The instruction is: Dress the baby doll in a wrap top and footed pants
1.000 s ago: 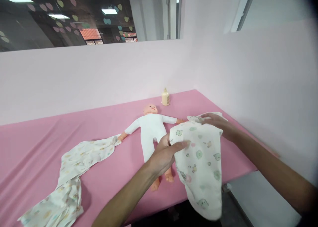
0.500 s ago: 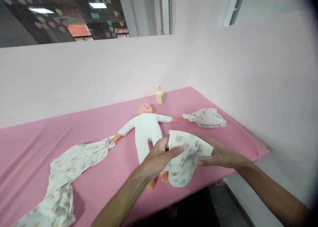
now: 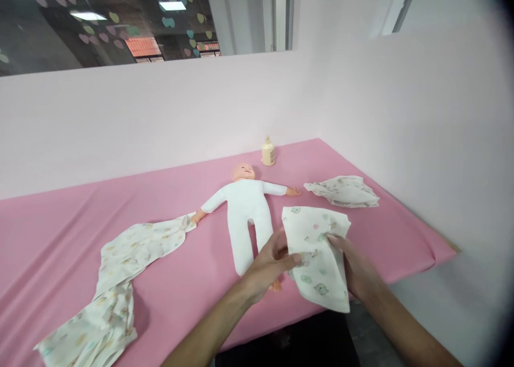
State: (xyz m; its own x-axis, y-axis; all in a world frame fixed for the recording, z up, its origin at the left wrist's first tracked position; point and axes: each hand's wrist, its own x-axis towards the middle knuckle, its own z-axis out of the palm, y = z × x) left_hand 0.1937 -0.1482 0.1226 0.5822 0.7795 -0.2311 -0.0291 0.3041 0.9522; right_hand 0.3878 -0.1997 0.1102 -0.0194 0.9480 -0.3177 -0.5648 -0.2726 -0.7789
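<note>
Two hands meet on one printed cloth (image 3: 317, 252) near the front edge of the pink table (image 3: 60, 233). We see the left hand (image 3: 271, 262) pinching the cloth's left margin between thumb and fingers, and the right hand (image 3: 355, 273) closed on its right side, fingers lying over the fabric. We judge the step in hand to be spreading or arranging the cloth flat beside the baby doll (image 3: 244, 209); a next move would call for both grips to keep the fabric taut and even. The cloth's long axis runs from far-left to near-right, its lower corner hanging just past the table edge. Just left lies the doll on its back, head toward the wall, legs toward us. Farther out we note a crumpled cloth (image 3: 343, 190), a long printed cloth (image 3: 120, 281) and a small bottle (image 3: 267, 152).
</note>
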